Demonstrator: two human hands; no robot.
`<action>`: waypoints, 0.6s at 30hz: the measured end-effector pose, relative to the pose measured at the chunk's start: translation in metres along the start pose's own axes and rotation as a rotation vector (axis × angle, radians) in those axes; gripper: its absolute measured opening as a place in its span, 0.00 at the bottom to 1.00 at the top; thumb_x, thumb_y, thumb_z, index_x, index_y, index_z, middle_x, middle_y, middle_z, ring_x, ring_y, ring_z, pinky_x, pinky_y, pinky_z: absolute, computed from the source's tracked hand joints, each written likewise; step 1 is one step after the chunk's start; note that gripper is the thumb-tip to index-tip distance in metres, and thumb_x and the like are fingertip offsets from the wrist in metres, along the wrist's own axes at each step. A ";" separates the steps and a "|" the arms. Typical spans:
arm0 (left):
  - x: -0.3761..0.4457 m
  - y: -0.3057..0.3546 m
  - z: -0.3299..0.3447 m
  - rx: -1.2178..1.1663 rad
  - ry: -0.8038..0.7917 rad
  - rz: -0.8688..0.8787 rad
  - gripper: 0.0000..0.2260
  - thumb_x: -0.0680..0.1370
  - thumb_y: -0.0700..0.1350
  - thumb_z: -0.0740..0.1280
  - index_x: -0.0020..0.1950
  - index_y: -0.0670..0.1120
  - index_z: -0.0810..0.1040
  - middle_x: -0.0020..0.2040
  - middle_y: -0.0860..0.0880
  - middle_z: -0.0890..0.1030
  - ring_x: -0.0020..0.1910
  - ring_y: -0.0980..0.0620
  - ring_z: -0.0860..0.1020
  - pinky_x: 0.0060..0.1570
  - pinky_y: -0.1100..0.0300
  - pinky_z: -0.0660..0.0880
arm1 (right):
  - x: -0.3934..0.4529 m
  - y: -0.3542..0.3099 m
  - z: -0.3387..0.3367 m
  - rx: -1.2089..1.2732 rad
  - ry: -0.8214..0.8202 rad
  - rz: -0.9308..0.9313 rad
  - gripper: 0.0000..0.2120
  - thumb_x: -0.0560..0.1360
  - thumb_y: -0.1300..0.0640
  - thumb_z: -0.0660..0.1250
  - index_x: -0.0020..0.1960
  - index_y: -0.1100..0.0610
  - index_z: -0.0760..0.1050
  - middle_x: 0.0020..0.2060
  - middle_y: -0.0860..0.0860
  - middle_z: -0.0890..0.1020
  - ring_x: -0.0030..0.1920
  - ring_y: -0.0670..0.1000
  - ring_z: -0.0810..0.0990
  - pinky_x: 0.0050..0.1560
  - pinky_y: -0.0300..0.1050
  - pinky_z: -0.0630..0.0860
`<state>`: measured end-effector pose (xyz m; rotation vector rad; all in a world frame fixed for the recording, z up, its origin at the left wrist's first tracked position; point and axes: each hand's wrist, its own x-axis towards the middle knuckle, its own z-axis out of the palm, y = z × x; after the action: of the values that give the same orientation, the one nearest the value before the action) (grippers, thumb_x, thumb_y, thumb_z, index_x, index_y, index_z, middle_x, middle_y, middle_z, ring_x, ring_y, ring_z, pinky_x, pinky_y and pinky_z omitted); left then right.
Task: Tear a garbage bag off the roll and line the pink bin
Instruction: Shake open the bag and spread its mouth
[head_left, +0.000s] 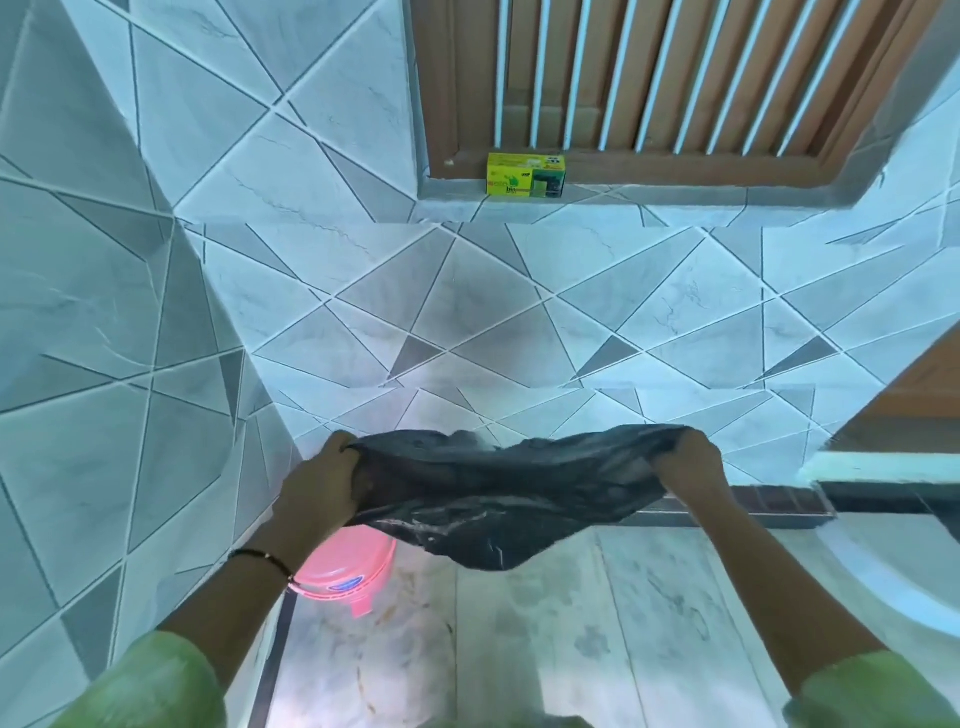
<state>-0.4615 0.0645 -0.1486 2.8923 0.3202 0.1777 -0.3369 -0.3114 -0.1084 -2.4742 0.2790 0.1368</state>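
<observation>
Black crinkly plastic garbage bag (493, 499) is stretching between two hands; left hand (322, 483) and right hand (691, 462) are each gripping one end. One round pink plastic bin (348, 566) is sitting below.

A garbage bag (498, 499) was stretched between two hands held out in front of the person, the left hand (324, 480) gripping its left end and the right hand (693, 462) its right end. Below the left wrist, the bin (348, 569) stood on the floor (545, 634) close against the tiled wall (519, 312). Higher up, behind the bag, a small box (525, 174) sat on the window ledge (675, 195), well apart from the hands.
</observation>
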 end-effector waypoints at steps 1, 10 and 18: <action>-0.001 0.005 0.001 -0.032 0.028 0.024 0.11 0.75 0.48 0.66 0.56 0.47 0.78 0.59 0.49 0.74 0.42 0.42 0.82 0.42 0.52 0.77 | 0.001 -0.002 -0.001 0.145 0.013 0.045 0.05 0.67 0.67 0.65 0.42 0.64 0.77 0.38 0.60 0.79 0.41 0.61 0.78 0.42 0.46 0.73; -0.006 0.075 0.029 0.117 -0.193 0.116 0.19 0.74 0.53 0.64 0.65 0.60 0.72 0.76 0.43 0.58 0.75 0.36 0.53 0.72 0.39 0.55 | -0.022 -0.038 -0.006 0.691 -0.199 -0.024 0.15 0.73 0.75 0.56 0.49 0.66 0.79 0.37 0.58 0.79 0.37 0.54 0.76 0.33 0.41 0.72; 0.027 0.135 0.037 -0.155 -0.082 0.293 0.23 0.72 0.53 0.68 0.64 0.64 0.65 0.78 0.47 0.41 0.76 0.37 0.41 0.74 0.40 0.46 | -0.041 -0.059 -0.018 0.099 -0.394 -0.443 0.10 0.76 0.60 0.64 0.44 0.65 0.80 0.43 0.69 0.82 0.39 0.63 0.80 0.41 0.53 0.76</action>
<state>-0.4033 -0.0652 -0.1499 2.7682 -0.1279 0.1246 -0.3624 -0.2694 -0.0528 -2.2857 -0.4164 0.4014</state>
